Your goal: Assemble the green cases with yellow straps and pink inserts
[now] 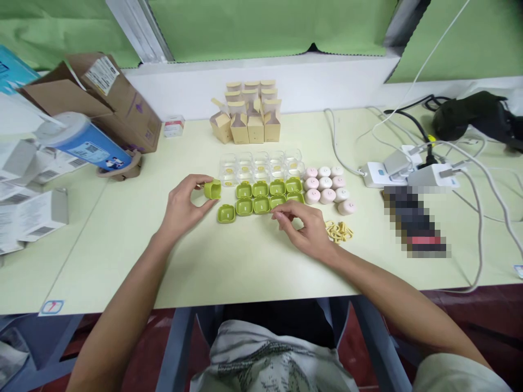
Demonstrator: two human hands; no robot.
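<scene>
Cups [212, 190] green; round pieces [312, 196] pink, white; loops [339, 232] yellow; boxes [255, 130] tan.

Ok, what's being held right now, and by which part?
The left hand holds a small green plastic shell by its outer walls. Whether the right hand pinches anything can't be told.

Table front [229, 267] offers passage; green cups [261, 204] block behind.

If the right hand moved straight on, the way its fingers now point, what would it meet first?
Probably a green container in the nearer row, just beyond the fingertips of the right hand; depth is unclear.
</scene>
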